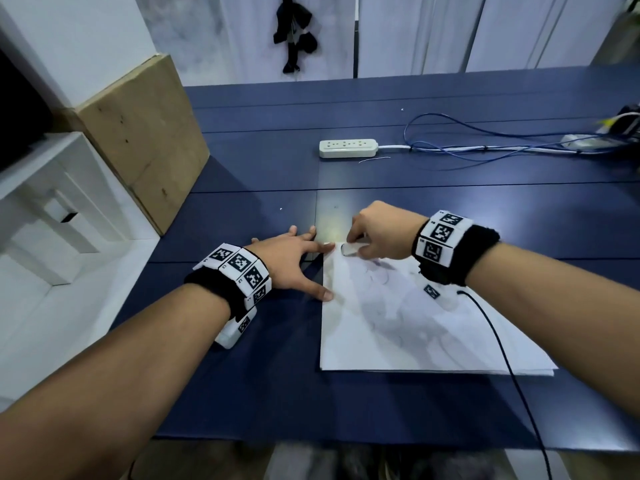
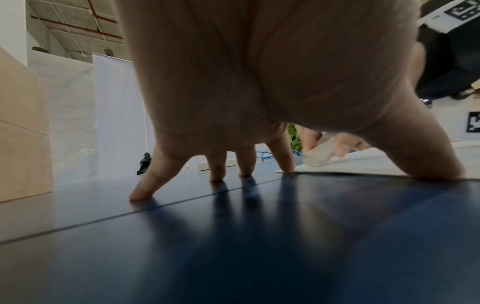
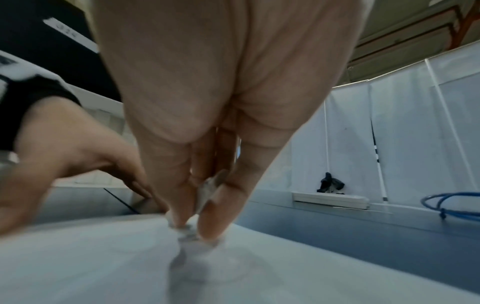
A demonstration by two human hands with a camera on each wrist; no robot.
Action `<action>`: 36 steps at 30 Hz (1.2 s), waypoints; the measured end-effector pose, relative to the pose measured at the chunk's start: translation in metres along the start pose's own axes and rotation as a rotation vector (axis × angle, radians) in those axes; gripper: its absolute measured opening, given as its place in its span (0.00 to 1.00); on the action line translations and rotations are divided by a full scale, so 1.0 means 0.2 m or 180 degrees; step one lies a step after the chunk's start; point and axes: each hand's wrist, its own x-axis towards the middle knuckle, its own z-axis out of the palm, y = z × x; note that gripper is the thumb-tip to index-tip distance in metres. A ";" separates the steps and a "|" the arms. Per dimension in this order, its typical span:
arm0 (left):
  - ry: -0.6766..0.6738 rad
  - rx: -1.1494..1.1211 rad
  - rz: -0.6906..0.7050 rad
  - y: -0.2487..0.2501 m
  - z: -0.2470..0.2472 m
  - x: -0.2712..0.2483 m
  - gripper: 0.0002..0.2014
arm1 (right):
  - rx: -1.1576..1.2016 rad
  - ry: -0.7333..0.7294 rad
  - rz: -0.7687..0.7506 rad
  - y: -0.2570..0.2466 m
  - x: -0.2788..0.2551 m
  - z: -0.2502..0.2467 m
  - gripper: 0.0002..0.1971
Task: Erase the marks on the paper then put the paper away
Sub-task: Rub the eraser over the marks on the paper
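Observation:
A white sheet of paper [image 1: 415,327] with faint pencil scribbles lies on the dark blue table [image 1: 263,382]. My right hand [image 1: 377,233] pinches a small white eraser [image 1: 349,250] and presses it on the paper's far left corner. The eraser [image 2: 318,156] shows between thumb and fingers in the left wrist view, and the eraser [image 3: 207,191] also shows from the right wrist. My left hand [image 1: 294,261] is spread flat, with its thumb and forefinger pressing on the paper's left edge [image 2: 363,168] and the other fingertips [image 2: 140,193] on the table.
A white power strip [image 1: 348,148] with blue and white cables [image 1: 485,147] lies across the far side of the table. A cardboard box [image 1: 145,140] leans at the table's left edge beside a white shelf unit [image 1: 41,209]. A black cable [image 1: 512,368] trails over the paper's right part.

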 end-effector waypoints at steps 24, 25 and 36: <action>0.0046 -0.0015 0.0001 0.00 0.00 0.01 0.56 | 0.0135 -0.0020 0.0142 0.00 -0.04 -0.02 0.12; 0.0049 -0.0018 0.0007 0.00 0.00 0.01 0.56 | 0.0083 0.0002 0.0021 -0.01 -0.07 -0.01 0.12; 0.0025 -0.0007 0.0015 0.00 0.00 0.01 0.56 | 0.0401 -0.0097 0.0135 0.04 0.01 -0.02 0.12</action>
